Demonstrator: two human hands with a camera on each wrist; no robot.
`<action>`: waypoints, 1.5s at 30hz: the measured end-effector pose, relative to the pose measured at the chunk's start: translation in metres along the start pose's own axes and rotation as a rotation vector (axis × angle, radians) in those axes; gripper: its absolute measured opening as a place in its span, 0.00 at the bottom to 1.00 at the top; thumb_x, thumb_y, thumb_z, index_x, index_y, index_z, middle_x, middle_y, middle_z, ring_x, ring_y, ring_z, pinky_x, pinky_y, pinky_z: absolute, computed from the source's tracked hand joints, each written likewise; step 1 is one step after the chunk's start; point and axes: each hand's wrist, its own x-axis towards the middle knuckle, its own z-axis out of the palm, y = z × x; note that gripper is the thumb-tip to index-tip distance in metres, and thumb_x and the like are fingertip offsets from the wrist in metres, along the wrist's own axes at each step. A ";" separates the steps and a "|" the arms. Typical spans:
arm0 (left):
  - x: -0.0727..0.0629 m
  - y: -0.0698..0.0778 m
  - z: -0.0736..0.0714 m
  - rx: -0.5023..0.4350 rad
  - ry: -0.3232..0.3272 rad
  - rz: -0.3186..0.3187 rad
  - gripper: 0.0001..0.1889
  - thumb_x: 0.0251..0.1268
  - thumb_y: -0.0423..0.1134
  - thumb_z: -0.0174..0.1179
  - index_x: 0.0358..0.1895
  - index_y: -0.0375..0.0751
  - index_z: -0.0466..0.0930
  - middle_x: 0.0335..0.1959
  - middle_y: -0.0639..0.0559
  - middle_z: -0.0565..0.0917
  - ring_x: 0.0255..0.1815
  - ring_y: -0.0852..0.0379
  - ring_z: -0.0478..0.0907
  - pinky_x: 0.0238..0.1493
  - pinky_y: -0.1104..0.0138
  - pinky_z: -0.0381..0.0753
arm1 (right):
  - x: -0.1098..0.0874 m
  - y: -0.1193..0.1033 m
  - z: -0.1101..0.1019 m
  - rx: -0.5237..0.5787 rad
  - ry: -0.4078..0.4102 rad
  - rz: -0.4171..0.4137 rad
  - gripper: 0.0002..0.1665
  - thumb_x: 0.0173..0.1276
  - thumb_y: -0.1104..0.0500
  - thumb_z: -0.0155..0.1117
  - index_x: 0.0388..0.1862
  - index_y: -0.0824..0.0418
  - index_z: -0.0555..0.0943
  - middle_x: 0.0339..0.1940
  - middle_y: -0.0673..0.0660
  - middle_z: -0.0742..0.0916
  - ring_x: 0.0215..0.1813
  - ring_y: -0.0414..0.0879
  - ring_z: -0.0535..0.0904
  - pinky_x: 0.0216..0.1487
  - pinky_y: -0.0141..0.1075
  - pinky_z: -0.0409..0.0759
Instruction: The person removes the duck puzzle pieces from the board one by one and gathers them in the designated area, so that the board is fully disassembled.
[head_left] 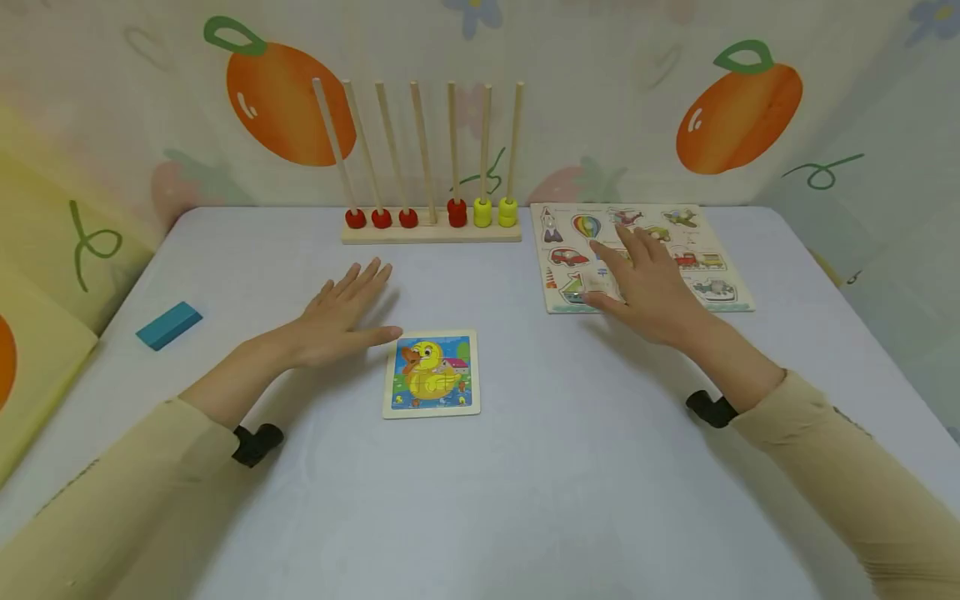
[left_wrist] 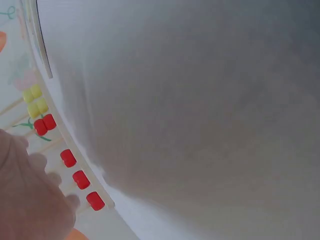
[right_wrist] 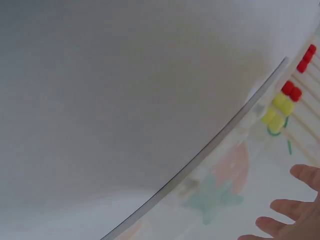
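In the head view my left hand (head_left: 337,321) hovers over the white table with fingers spread and nothing in it. Its thumb tip is beside the top left corner of a small duck jigsaw puzzle (head_left: 432,375) in a pale frame. My right hand (head_left: 648,287), fingers apart and holding nothing, is above a wooden picture board (head_left: 558,233) with vehicle pieces, covering part of it. In the left wrist view the left hand (left_wrist: 32,192) shows at the lower left; the right hand (right_wrist: 295,215) is at the lower right of the right wrist view.
A wooden bead rack (head_left: 431,236) with tall pegs and red and yellow beads stands at the table's back edge. A blue block (head_left: 169,325) lies at the far left. Behind the table hangs a fruit-printed cloth (head_left: 600,108).
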 end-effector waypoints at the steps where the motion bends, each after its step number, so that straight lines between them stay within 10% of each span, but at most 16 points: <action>1: 0.001 0.000 0.000 -0.017 -0.020 0.021 0.48 0.69 0.67 0.48 0.81 0.54 0.32 0.84 0.47 0.33 0.84 0.39 0.27 0.78 0.34 0.30 | 0.002 -0.004 0.001 0.008 0.005 -0.014 0.44 0.72 0.39 0.57 0.78 0.57 0.58 0.81 0.70 0.53 0.80 0.72 0.47 0.78 0.67 0.46; 9: 0.006 0.000 0.004 -0.118 -0.151 0.111 0.45 0.64 0.60 0.60 0.80 0.58 0.47 0.84 0.47 0.38 0.84 0.38 0.28 0.77 0.32 0.32 | 0.021 -0.044 0.003 0.152 0.022 -0.091 0.38 0.72 0.42 0.60 0.74 0.58 0.65 0.80 0.65 0.60 0.79 0.65 0.54 0.76 0.61 0.61; 30: 0.003 -0.013 0.013 -0.102 -0.187 0.222 0.35 0.64 0.55 0.62 0.74 0.58 0.64 0.83 0.37 0.42 0.80 0.25 0.28 0.72 0.27 0.28 | 0.064 -0.138 0.028 0.622 -0.089 -0.253 0.23 0.70 0.54 0.65 0.61 0.60 0.77 0.61 0.58 0.80 0.59 0.55 0.80 0.54 0.38 0.85; 45: 0.000 -0.019 0.014 -0.110 -0.181 0.214 0.41 0.60 0.58 0.65 0.76 0.55 0.61 0.84 0.43 0.39 0.82 0.31 0.25 0.73 0.29 0.25 | 0.071 -0.179 0.045 0.519 -0.293 -0.341 0.19 0.66 0.55 0.69 0.54 0.56 0.81 0.52 0.54 0.82 0.46 0.44 0.80 0.48 0.30 0.81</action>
